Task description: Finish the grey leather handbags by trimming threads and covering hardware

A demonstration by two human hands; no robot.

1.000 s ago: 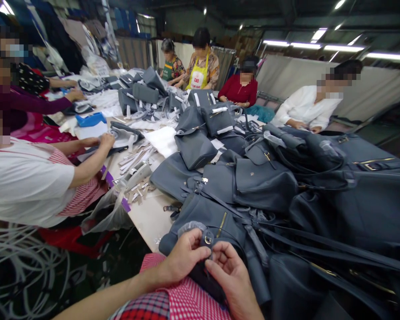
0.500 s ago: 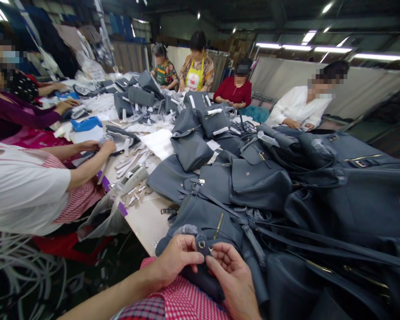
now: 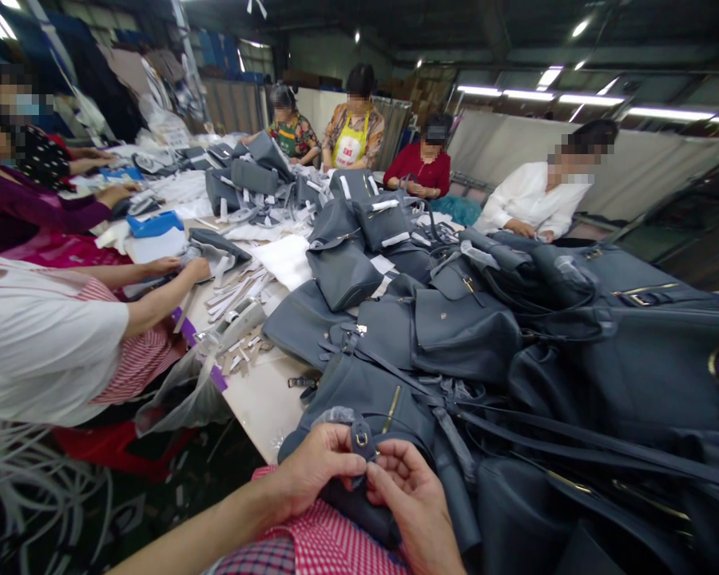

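Note:
A slate-blue leather bag with a gold zipper lies at the table's near edge, partly on my lap. My left hand pinches a small strap tab with a gold ring at the bag's corner. My right hand is closed, its fingertips on the same tab from the right, thumb almost touching my left thumb. Clear plastic wrap clings to the bag just above my left hand.
A heap of the same blue bags covers the table's right side. White strips and scraps litter the pale tabletop. A person in white and a striped apron works at my left; several more sit around the far end.
My hands stayed on the ring tab, with the fingertips shifting slightly closer together. The view drifted a little; the neighbour's hands moved slightly on their piece.

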